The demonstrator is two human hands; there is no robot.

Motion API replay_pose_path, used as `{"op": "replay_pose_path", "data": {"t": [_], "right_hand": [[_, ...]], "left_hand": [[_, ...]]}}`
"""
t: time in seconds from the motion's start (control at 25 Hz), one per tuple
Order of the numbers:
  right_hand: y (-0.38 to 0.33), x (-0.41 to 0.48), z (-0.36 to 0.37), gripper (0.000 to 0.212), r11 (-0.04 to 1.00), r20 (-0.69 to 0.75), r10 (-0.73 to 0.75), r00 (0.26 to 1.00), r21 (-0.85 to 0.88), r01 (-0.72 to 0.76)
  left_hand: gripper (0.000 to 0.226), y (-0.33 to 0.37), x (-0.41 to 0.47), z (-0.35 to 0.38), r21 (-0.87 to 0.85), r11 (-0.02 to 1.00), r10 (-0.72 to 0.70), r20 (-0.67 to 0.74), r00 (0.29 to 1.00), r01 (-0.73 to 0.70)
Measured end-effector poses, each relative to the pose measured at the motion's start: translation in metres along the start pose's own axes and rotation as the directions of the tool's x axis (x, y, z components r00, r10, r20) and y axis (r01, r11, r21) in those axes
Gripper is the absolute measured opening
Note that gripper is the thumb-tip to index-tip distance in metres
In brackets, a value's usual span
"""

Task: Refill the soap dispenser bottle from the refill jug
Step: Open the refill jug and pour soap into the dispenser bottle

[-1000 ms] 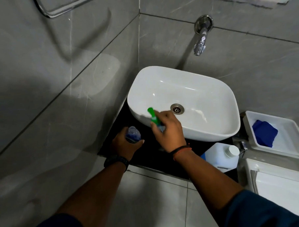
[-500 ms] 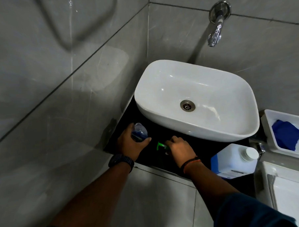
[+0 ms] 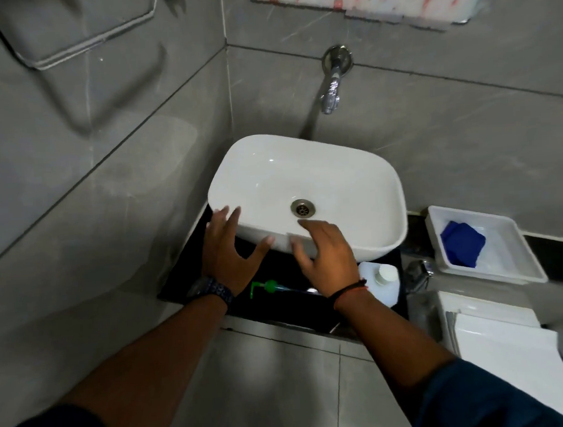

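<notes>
Both hands are now hovering empty with fingers spread: the left hand (image 3: pixel 230 257) is no longer gripping the bottle, and the right hand (image 3: pixel 329 259) has let go of the green pump (image 3: pixel 266 286), now lying on the desk (image 3: pixel 277 305).

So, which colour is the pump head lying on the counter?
The pump head is green; the head view shows it, between both wrists.

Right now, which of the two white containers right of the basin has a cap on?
The refill jug, on the black counter beside the right hand, with its white screw cap. The white tray is open, holding a blue cloth.
</notes>
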State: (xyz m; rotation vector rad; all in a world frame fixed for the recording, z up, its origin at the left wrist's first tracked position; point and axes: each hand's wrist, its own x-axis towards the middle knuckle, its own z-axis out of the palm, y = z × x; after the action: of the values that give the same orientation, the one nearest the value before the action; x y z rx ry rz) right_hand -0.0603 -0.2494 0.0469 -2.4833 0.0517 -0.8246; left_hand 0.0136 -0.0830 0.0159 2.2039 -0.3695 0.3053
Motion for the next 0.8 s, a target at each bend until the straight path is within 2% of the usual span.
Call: {"op": "replay_pose_path", "data": {"t": [0.08, 0.2, 0.28, 0.36, 0.44, 0.48, 0.56, 0.64, 0.8], "right_hand": [[0.015, 0.002, -0.033, 0.026, 0.995, -0.156, 0.095, 0.983, 0.052, -0.088], [0.054, -0.022, -0.077, 0.029, 0.941, -0.248, 0.337, 0.908, 0.133, -0.312], [0.079, -0.044, -0.094, 0.041, 0.869, -0.177, 0.489, 0.854, 0.18, -0.461], [0.099, -0.065, -0.1, 0.057, 0.798, 0.048, 0.572, 0.819, 0.196, -0.569], [0.111, -0.081, -0.098, 0.076, 0.746, 0.33, 0.562, 0.758, 0.193, -0.637], [0.114, -0.087, -0.095, 0.086, 0.736, 0.409, 0.544, 0.732, 0.186, -0.651], [0.116, -0.09, -0.088, 0.094, 0.739, 0.443, 0.515, 0.734, 0.204, -0.642], [0.115, -0.089, -0.081, 0.085, 0.747, 0.426, 0.491, 0.76, 0.243, -0.619], [0.115, -0.086, -0.079, 0.072, 0.769, 0.407, 0.47, 0.783, 0.247, -0.589]], "left_hand": [[0.067, 0.03, -0.004, 0.017, -0.06, 0.994, 0.087, 0.003, 0.996, -0.086], [0.047, 0.071, -0.021, 0.045, -0.172, 0.967, 0.206, 0.096, 0.974, -0.187], [0.045, 0.09, -0.031, 0.063, -0.191, 0.954, 0.265, 0.179, 0.948, -0.231], [0.051, 0.102, -0.038, 0.077, -0.207, 0.945, 0.303, 0.262, 0.916, -0.253], [0.058, 0.112, -0.042, 0.086, -0.227, 0.936, 0.335, 0.343, 0.877, -0.269], [0.061, 0.116, -0.043, 0.09, -0.237, 0.933, 0.347, 0.383, 0.856, -0.272], [0.06, 0.121, -0.046, 0.098, -0.237, 0.933, 0.352, 0.456, 0.817, -0.27], [0.055, 0.124, -0.049, 0.104, -0.239, 0.936, 0.348, 0.495, 0.796, -0.26], [0.045, 0.129, -0.052, 0.105, -0.303, 0.936, 0.313, 0.473, 0.824, -0.182]]}}
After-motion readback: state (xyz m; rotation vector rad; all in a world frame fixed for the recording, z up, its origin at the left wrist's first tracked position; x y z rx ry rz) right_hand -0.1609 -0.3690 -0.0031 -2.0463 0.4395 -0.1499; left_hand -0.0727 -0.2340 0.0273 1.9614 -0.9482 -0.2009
